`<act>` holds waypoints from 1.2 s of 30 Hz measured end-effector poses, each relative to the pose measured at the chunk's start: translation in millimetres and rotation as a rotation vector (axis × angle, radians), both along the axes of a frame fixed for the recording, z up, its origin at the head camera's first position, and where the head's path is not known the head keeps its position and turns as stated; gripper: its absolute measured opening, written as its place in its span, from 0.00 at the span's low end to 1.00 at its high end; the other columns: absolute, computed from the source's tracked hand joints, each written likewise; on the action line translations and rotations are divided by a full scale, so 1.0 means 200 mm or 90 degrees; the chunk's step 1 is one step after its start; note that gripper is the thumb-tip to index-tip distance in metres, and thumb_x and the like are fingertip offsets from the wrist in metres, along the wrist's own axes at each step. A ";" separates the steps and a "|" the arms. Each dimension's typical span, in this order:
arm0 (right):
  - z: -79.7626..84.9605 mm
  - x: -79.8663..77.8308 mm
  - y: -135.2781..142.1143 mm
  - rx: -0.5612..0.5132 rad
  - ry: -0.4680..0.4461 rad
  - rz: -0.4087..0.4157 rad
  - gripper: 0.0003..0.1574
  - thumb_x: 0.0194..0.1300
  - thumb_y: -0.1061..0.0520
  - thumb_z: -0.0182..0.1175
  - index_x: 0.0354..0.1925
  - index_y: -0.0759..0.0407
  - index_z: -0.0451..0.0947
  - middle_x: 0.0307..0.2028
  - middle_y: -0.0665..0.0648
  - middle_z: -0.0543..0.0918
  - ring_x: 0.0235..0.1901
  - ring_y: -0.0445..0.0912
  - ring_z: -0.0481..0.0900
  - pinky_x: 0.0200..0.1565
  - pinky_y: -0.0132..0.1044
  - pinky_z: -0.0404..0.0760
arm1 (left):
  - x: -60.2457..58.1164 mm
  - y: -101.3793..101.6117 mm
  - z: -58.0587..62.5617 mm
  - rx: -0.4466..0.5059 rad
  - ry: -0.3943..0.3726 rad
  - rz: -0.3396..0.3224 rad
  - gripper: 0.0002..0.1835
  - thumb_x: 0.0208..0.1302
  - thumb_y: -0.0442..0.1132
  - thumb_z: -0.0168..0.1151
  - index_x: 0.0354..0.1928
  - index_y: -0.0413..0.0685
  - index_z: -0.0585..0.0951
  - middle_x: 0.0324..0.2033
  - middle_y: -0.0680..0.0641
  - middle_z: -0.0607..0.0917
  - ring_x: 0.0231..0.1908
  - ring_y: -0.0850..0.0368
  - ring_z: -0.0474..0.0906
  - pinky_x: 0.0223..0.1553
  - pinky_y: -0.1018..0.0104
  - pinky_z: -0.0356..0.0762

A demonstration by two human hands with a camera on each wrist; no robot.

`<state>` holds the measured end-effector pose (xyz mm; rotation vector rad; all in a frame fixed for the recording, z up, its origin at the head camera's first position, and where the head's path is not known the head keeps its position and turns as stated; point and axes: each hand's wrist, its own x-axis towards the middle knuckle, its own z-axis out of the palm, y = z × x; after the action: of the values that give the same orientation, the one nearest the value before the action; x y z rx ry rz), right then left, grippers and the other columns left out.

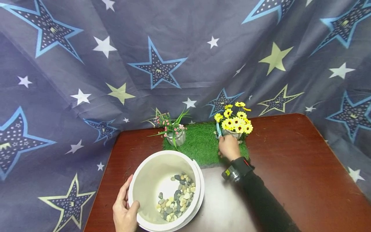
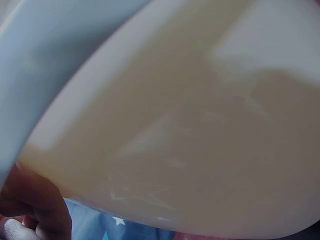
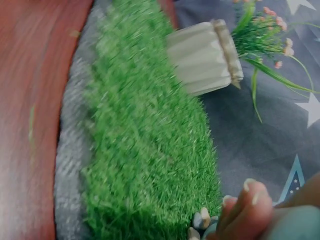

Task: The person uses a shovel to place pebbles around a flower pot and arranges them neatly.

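Bucket (image 1: 145, 183) nearest, at the front left of the desk (image 1: 290, 154), mouth turned up toward the head, perhaps for a plain view inside. Left hand (image 1: 124, 206) at the near-left rim, fingers grasping the wall with thumb over the lip, likely for steadying; base flat or lifted, cannot tell. Pebbles (image 1: 179, 196) bunched on the right side inside, probably from a tilt that way. Next, black sleeve (image 1: 266, 199) passing right of the bucket. Right hand (image 1: 229, 147) low over the mat (image 1: 200, 145), fingers clenched around a light-blue tool (image 1: 218, 129), left of the yellow flowers (image 1: 236, 124), apparently for clearance under the blooms. Few stones (image 3: 201, 219) beside the fingertips. Pink flowers (image 1: 167, 122) in a pot (image 1: 178, 138) at the mat's left edge. Bare turf between; most moving room rightward over the desk. Behind, starry curtain (image 1: 174, 29) close against the back edge, with little depth there.
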<state>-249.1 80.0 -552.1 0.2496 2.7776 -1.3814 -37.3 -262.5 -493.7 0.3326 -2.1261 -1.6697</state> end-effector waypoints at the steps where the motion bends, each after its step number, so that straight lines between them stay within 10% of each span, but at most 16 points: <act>1: 0.00 0.00 0.00 -0.036 -0.021 -0.004 0.26 0.79 0.53 0.46 0.35 0.69 0.82 0.17 0.58 0.84 0.09 0.44 0.78 0.19 0.41 0.82 | 0.00 0.00 0.00 0.001 0.001 -0.002 0.45 0.43 0.12 0.46 0.70 0.40 0.76 0.50 0.54 0.90 0.39 0.60 0.89 0.32 0.71 0.86; 12: 0.00 0.07 0.05 -0.147 -0.026 -0.010 0.29 0.82 0.51 0.43 0.47 0.74 0.81 0.28 0.61 0.85 0.11 0.41 0.78 0.17 0.41 0.82 | -0.01 -0.01 -0.01 0.020 0.062 -0.057 0.46 0.42 0.11 0.43 0.70 0.34 0.74 0.50 0.48 0.90 0.38 0.62 0.89 0.31 0.71 0.86; 19: 0.13 0.22 0.00 -0.152 0.042 0.136 0.22 0.81 0.52 0.49 0.53 0.67 0.81 0.27 0.59 0.84 0.12 0.44 0.75 0.14 0.43 0.80 | 0.00 -0.01 -0.01 0.019 0.067 -0.051 0.45 0.41 0.11 0.44 0.70 0.33 0.74 0.50 0.49 0.90 0.38 0.63 0.89 0.31 0.71 0.86; 28: 0.53 0.49 -0.10 0.078 0.292 0.313 0.17 0.75 0.51 0.60 0.56 0.54 0.85 0.31 0.48 0.86 0.25 0.38 0.78 0.32 0.33 0.80 | 0.01 0.01 0.01 -0.019 0.041 -0.022 0.46 0.41 0.11 0.46 0.69 0.38 0.76 0.46 0.52 0.91 0.36 0.64 0.89 0.30 0.72 0.86; 36: 0.64 0.73 -0.10 0.306 0.389 0.470 0.15 0.60 0.49 0.73 0.47 0.46 0.89 0.28 0.44 0.80 0.18 0.31 0.65 0.21 0.23 0.65 | 0.03 0.12 0.09 -0.177 0.130 -0.150 0.51 0.33 0.14 0.54 0.70 0.43 0.77 0.52 0.36 0.88 0.34 0.65 0.85 0.31 0.74 0.85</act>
<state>-102.7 59.8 -423.5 -1.2541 3.0471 -0.6596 -30.4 -238.0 -475.1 -0.1713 -2.2673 -1.4270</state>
